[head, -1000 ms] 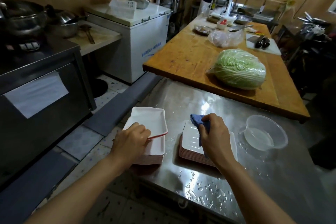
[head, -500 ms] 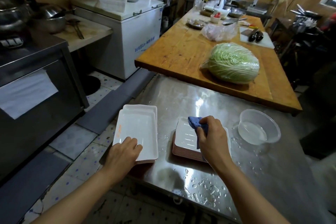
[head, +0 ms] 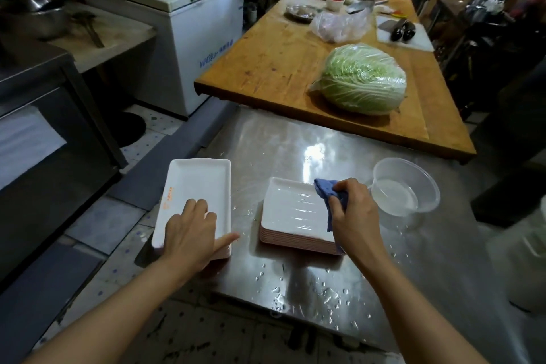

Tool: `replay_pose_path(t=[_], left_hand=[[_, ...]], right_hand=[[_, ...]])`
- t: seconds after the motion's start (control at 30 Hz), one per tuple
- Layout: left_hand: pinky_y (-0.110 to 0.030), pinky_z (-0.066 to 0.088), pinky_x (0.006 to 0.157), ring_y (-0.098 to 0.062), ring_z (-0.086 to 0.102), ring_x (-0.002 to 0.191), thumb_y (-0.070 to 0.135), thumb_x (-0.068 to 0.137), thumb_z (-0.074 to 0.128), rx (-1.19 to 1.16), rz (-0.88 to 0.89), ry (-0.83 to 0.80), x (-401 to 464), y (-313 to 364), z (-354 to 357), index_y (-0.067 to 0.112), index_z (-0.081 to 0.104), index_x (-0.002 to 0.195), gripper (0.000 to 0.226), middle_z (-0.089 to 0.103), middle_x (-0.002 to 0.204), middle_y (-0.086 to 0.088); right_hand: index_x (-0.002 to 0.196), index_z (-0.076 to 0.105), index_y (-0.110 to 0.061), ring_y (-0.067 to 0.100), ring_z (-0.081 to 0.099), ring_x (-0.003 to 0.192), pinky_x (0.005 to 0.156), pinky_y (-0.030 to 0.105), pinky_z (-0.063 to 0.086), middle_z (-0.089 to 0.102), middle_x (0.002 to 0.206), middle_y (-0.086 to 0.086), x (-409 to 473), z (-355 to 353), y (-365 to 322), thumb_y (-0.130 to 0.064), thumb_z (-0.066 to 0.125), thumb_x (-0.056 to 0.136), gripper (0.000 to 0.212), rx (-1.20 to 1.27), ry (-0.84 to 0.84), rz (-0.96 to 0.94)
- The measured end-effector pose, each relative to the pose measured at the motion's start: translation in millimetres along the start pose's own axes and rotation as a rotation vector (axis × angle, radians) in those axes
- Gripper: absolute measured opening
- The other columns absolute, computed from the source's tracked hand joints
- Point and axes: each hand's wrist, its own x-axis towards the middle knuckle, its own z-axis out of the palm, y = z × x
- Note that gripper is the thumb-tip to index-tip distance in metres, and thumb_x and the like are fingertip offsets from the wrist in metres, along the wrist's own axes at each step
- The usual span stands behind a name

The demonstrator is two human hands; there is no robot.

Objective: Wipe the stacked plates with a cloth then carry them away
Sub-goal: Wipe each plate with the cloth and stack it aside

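Steel table, wet. Left hand lies flat, fingers relaxed, on left plate stack. Right hand grasps blue cloth over right plate stack; cloth apparently touches top plate.

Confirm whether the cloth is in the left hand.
No, the right hand grips the blue cloth; the left hand rests on a plate.

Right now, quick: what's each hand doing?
Left hand: open, fingers resting flat on the left plate stack.
Right hand: closed, gripping the blue cloth over the right plate stack.
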Motion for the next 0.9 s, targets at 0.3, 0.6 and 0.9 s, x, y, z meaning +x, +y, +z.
replay_pose_path(t=[0.3, 0.6, 0.9], left_hand=[[-0.036, 0.039, 0.076, -0.033, 0.053, 0.107, 0.037, 0.091, 0.052, -0.549, -0.260, -0.169, 69.8, 90.6, 19.7, 0.009, 0.051, 0.110, 0.034, 0.055, 0.119, -0.011], [-0.032, 0.039, 0.066, -0.034, 0.055, 0.083, 0.019, 0.088, 0.052, -0.525, -0.327, -0.139, 76.7, 99.0, 34.8, 0.008, 0.064, 0.091, 0.016, 0.060, 0.098, -0.014], [-0.042, 0.051, 0.084, -0.031, 0.059, 0.094, 0.008, 0.088, 0.047, -0.977, -0.564, -0.155, 74.1, 103.2, 16.5, 0.012, 0.057, 0.104, 0.020, 0.063, 0.102, -0.007]], right_hand=[[0.102, 0.056, -0.007, 0.014, 0.045, 0.085, 0.070, 0.020, 0.030, 0.055, 0.104, 0.010, 8.6, -17.9, 45.5, -0.009, 0.056, 0.089, 0.013, 0.002, 0.026, 0.076], [0.103, 0.056, -0.010, 0.014, 0.049, 0.086, 0.076, 0.025, 0.040, 0.055, 0.107, 0.007, 15.3, -28.9, 82.0, -0.011, 0.056, 0.090, 0.013, 0.027, 0.043, 0.159], [0.105, 0.056, -0.008, 0.023, 0.054, 0.094, 0.084, 0.038, 0.047, 0.055, 0.108, 0.008, 22.4, -41.4, 99.3, -0.009, 0.055, 0.090, 0.015, 0.074, 0.044, 0.204]])
